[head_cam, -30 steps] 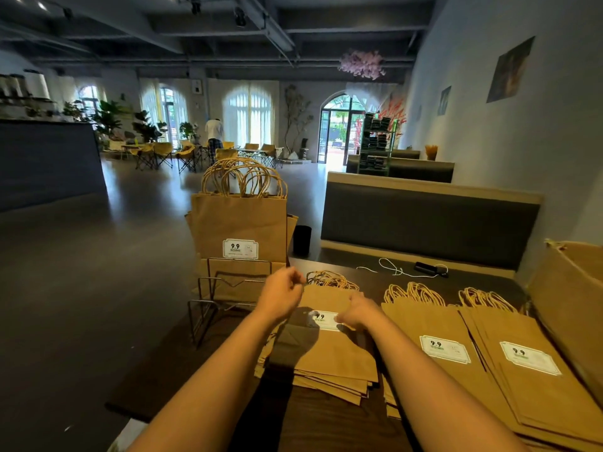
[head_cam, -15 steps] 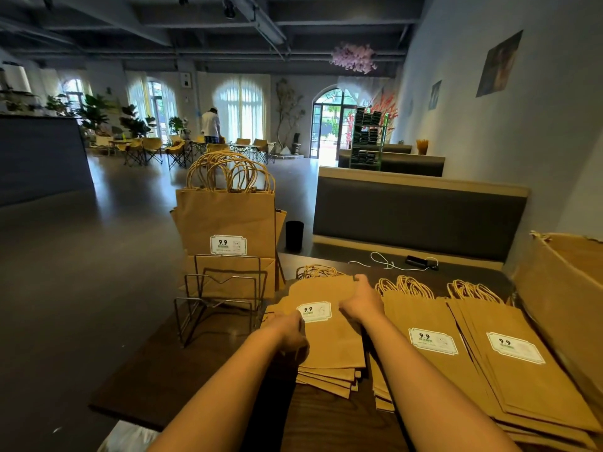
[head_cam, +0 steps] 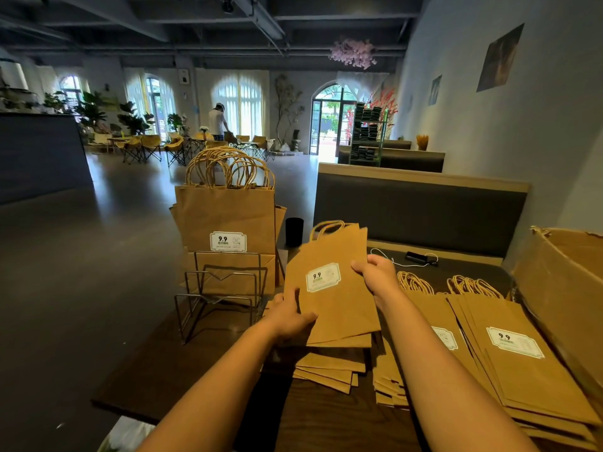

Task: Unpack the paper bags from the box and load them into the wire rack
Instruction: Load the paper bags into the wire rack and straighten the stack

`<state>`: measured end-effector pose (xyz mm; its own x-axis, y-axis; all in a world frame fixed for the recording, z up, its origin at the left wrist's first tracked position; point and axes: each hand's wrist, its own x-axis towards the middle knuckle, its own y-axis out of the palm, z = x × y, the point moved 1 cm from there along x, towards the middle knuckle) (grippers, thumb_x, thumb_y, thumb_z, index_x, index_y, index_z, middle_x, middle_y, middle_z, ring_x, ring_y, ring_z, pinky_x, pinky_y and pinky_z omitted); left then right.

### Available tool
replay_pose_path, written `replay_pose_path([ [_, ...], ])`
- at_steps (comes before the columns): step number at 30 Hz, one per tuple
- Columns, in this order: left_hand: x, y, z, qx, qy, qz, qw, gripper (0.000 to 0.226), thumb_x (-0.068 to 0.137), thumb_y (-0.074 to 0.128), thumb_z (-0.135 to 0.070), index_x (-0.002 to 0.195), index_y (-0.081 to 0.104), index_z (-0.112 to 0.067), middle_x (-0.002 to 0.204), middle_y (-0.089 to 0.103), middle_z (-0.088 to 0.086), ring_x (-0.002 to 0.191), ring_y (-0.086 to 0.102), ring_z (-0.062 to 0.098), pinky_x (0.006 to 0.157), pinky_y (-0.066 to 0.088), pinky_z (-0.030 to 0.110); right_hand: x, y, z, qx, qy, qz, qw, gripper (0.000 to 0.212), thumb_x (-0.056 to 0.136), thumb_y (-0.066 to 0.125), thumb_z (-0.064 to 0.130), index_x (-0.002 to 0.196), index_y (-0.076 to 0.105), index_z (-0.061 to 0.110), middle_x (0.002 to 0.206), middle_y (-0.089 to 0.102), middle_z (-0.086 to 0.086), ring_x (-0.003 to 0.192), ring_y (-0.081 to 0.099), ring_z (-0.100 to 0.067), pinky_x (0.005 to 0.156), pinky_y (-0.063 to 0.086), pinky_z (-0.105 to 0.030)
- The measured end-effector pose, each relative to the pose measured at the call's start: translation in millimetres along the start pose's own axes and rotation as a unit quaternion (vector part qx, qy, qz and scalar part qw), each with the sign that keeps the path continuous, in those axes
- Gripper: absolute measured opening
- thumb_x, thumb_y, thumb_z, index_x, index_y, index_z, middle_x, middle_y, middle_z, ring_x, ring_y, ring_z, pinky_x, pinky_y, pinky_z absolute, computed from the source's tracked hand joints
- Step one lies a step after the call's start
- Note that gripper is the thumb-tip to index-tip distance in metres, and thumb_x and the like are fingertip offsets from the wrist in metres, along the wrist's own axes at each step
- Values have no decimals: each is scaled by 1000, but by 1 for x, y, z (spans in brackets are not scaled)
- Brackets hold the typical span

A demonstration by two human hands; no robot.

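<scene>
Dim room, bright glare from far windows (head_cam: 239, 102) (wide-angle bending at edges)

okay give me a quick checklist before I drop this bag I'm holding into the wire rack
1. Both hands on the lifted bag: ok. Left hand holds its lower left edge, right hand its right edge.
2. Bag clear of the stack below: ok at the top; at the near edge, cannot tell.
3. Only one bag in the grip: cannot tell.
4. Free slot in the wire rack: ok, the front sections look empty; upright bags fill the back.
5. Path leftward to the rack: ok, nothing stands between.
6. Handles pointing up: ok, though the bag tilts.
</scene>
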<state>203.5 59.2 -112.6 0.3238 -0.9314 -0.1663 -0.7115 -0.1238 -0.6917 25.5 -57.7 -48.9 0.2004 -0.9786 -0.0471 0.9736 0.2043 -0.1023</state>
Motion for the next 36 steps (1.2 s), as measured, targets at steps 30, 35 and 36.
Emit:
replay_pose_path([
  [30,19,-213,46,-217,118,-389,887,8,96,67,-18,96,75,-17,91,75,3,88,70,16,87,59,38,-2,130,116,-85,-311,7,947,50,96,68,28,138,46,15,132,57,0,117,55,-13,101,50,-34],
  [35,33,-212,78,-201,93,-382,897,10,97,67,-20,98,77,-18,91,75,-1,89,71,15,87,59,39,10,156,107,-111,-308,36,944,51,97,66,29,139,45,13,135,58,-6,119,58,-19,102,53,-40],
  [36,36,-212,84,-200,83,-379,900,10,97,66,-20,97,77,-18,91,75,-1,88,71,14,87,59,38,13,161,104,-120,-299,43,946,55,96,67,32,143,43,14,140,55,-6,125,56,-22,104,52,-44],
])
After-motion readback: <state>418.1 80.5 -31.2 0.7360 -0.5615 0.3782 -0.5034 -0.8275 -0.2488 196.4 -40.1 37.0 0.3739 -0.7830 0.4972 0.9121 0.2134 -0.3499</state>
